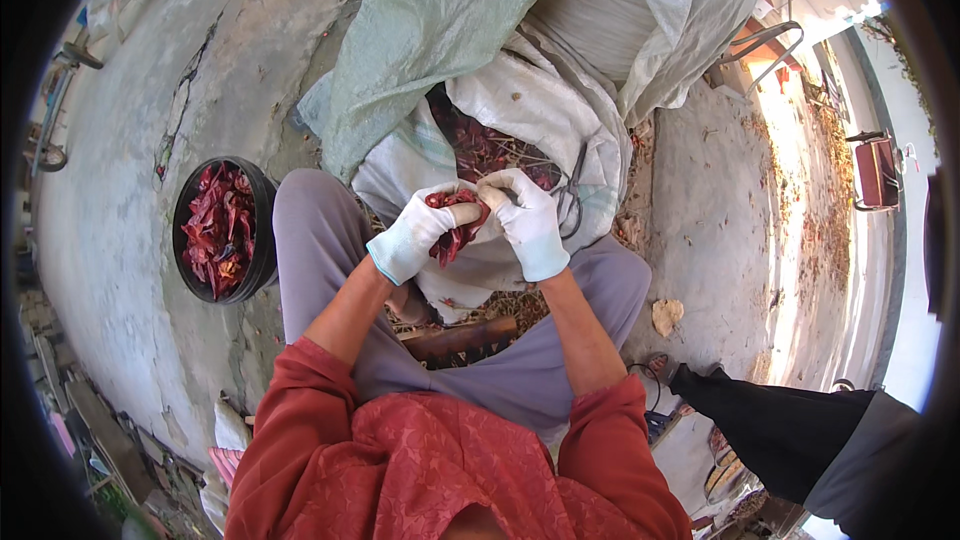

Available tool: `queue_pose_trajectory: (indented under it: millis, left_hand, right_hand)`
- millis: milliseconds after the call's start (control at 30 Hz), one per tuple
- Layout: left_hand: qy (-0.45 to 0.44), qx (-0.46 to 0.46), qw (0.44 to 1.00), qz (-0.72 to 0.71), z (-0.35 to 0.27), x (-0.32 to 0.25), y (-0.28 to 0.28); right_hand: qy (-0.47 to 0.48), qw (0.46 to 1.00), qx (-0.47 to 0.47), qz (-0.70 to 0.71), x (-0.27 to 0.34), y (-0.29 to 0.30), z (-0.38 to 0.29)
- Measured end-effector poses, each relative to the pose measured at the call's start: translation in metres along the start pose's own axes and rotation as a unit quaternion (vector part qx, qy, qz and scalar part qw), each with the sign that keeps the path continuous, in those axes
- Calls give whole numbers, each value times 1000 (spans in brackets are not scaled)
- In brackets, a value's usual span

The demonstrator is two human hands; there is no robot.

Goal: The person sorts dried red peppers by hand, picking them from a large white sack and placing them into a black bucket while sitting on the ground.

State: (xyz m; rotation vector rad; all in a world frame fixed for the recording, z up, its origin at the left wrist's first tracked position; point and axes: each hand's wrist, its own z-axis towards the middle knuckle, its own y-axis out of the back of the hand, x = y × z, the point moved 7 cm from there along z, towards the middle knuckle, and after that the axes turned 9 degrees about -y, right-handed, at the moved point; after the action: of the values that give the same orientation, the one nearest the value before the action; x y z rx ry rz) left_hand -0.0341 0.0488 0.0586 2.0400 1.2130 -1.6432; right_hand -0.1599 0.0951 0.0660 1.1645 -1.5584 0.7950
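Observation:
Both hands wear white work gloves with pale blue cuffs and meet above an open white woven sack [540, 82]. My left hand [424, 223] grips a small bunch of dried red chili peppers [450, 236]. The fingertips of my right hand [525, 217] pinch the bunch at its right upper end, by the stems; the exact bit between them is too small to tell. More dried chilies [487, 146] show inside the sack's mouth. Dark-handled scissors [571, 202] rest on the sack just right of my right hand. A black bucket [268, 232] of dried chilies [217, 229] stands left of my knee.
A pale green woven sheet [420, 37] drapes over the sack's far side. Another person's leg in black trousers [765, 420] is at the right. A pale flat piece [667, 316] lies on the cracked concrete floor [120, 165]. Farther right is a red chair-like object [876, 172].

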Motion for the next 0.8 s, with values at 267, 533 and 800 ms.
queue_pose_trajectory:
  millis: [267, 533, 800]
  left_hand:
    - [-77, 66, 994, 32, -1, -8, -2]
    - [-188, -187, 955, 135, -69, -89, 87]
    - [-181, -595, 604, 499, -255, -99, 366]
  right_hand:
    - [-203, 866, 158, 428, -41, -14, 8]
    - [-146, 986, 39, 67, -34, 16, 18]
    - [-165, 978, 85, -93, -41, -25, 7]
